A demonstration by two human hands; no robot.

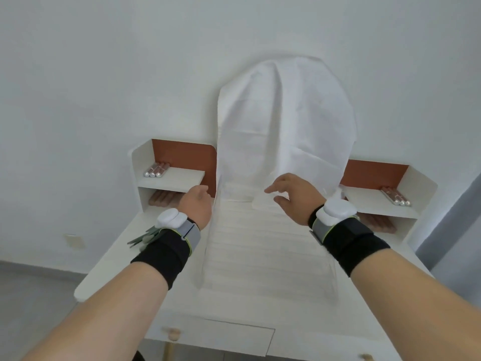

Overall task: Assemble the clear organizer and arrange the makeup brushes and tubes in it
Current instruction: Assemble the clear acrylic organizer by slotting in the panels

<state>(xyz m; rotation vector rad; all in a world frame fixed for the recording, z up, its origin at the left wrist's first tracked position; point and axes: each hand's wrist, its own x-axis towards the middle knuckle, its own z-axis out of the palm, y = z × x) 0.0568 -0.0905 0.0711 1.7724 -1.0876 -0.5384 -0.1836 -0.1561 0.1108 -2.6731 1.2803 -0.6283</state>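
Above the white-draped desk (268, 256) — left hand (197, 204) grip unclear, right hand (291, 194) loose, empty

White cloth (283, 121) draped over white dressing table (125, 259), drawer knob (173, 333) in front.

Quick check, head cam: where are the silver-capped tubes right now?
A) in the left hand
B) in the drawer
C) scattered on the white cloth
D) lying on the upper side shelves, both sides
D: three tubes lie on the left upper shelf and three more tubes lie on the right upper shelf; neither hand holds one.
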